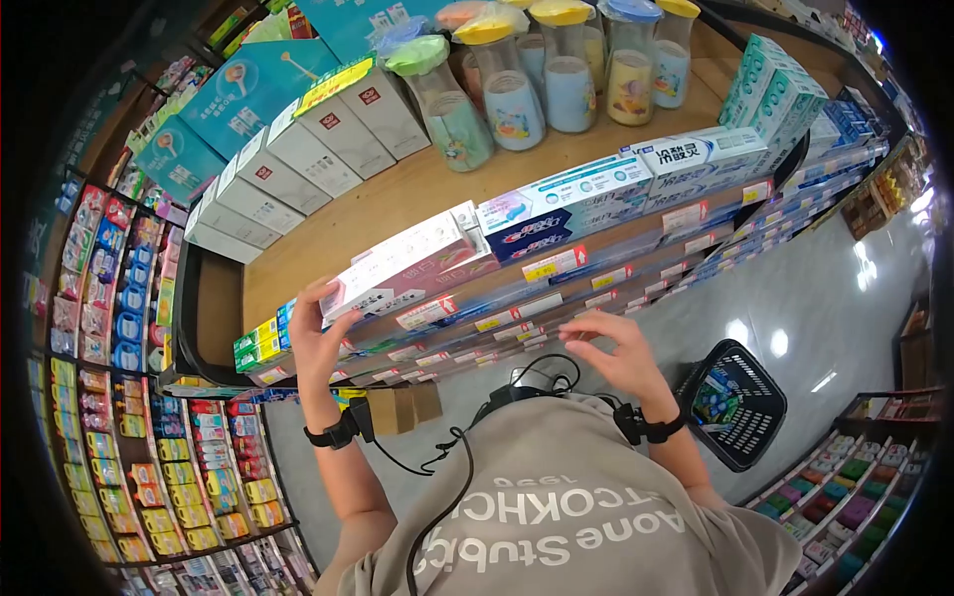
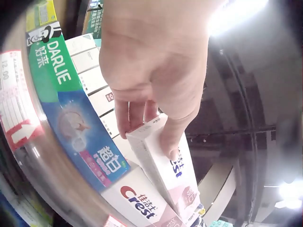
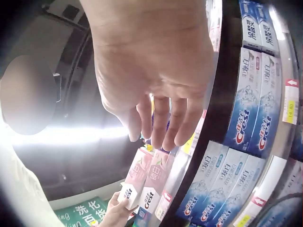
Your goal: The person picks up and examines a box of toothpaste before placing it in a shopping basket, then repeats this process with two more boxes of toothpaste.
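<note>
Basket [image 1: 765, 427] contents small, indistinct.

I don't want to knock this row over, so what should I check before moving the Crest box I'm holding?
1. Left hand gripping the upper box: ok, thumb and fingers at its end.
2. Upper box lined up with the lower box: not ok, it is angled.
3. Right hand free to steady: ok, holding nothing.
4. Gripped end undamaged: cannot tell, the hand partly covers it.
5. Basket upright on the floor: ok.
</note>
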`<state>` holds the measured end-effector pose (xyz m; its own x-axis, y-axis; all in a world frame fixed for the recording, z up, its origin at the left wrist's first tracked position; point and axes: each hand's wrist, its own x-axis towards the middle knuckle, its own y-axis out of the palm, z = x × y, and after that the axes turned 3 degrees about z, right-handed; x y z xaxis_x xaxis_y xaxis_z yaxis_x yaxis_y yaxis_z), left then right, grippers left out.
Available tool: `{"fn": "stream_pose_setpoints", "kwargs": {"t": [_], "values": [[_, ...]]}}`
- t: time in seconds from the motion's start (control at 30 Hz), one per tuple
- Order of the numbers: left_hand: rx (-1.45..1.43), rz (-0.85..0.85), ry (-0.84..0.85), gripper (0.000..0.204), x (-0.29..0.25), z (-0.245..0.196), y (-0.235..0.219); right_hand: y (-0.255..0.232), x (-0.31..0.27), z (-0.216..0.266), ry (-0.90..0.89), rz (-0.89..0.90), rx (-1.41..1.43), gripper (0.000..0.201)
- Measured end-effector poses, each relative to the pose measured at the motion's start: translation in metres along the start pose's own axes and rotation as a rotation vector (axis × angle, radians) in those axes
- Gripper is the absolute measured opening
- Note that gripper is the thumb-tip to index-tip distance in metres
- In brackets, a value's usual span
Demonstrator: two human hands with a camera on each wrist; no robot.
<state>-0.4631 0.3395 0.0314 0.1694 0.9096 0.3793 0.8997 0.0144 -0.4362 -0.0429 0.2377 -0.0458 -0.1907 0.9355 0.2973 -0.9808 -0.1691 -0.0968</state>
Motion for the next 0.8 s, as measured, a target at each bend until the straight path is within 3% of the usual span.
{"fn": "stream_pose_setpoints", "kwargs": {"t": [0.37, 0.8], "values": [[0.015, 0.025, 0.015, 0.045, 0.006, -0.013, 0.018, 0.01, 0.017, -0.008, 0.021, 0.087, -0.028, 0.019], [0.005, 0.053, 0.054, 0.049, 0.013, -0.011, 0.026, 0.005, 0.005, -0.018, 0.071, 0.023, -0.025, 0.02]]}}
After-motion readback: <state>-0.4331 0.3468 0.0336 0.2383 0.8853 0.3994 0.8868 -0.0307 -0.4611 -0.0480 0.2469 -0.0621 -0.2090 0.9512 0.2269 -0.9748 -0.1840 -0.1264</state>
